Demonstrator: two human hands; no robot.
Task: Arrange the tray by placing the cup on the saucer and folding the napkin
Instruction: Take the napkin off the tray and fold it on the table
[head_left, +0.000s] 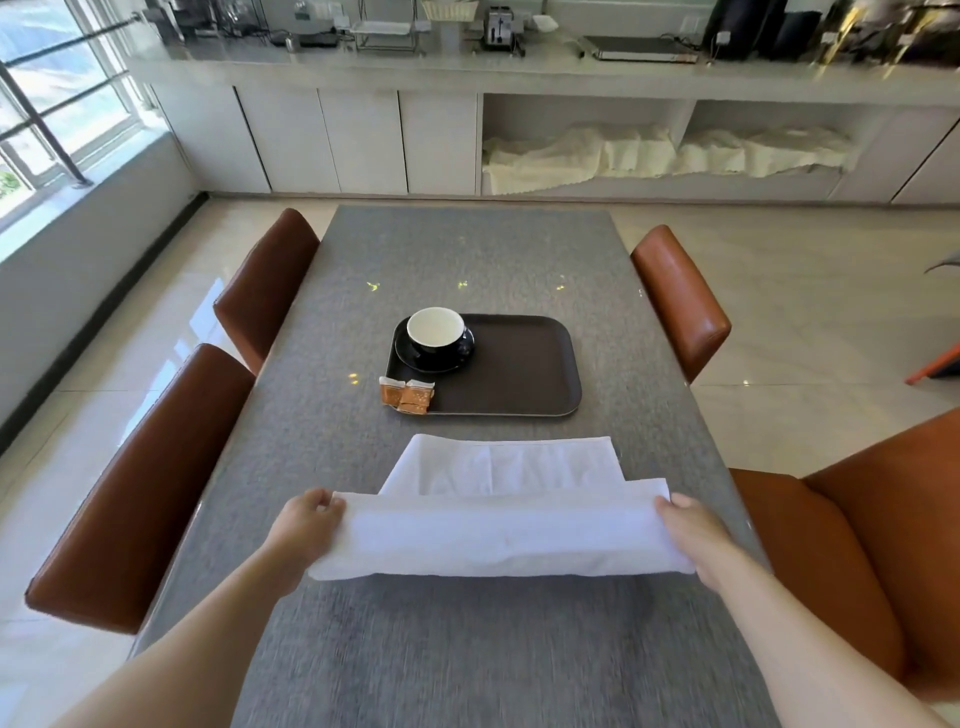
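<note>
A white cloth napkin (498, 525) with a soft, faintly woven surface is being held by its two ends above the near part of a grey table (467, 260) whose top is finely speckled like felt or stone. The left end is being pinched by the left hand (306, 525), its fingers curled round the fabric, and the right end is being gripped by the right hand (691, 530), thumb over the top edge. The near portion of the napkin is being lifted into a long rounded fold, while the far portion is lying flat on the table in a trapezoid with visible creases. Just beyond it, a rectangular dark brown tray (519, 374) with rounded corners and a raised matte rim is resting on the table. In the tray's far left corner, a glossy black saucer (457, 358) is being occupied by a round cup (435, 332), black outside and white inside, standing upright. At the tray's near left corner, small shiny copper-coloured sachets (408, 396) are lying half over the rim. Brown leather-like chairs (135, 493) with smooth padded backs are being seen on both sides of the table.
</note>
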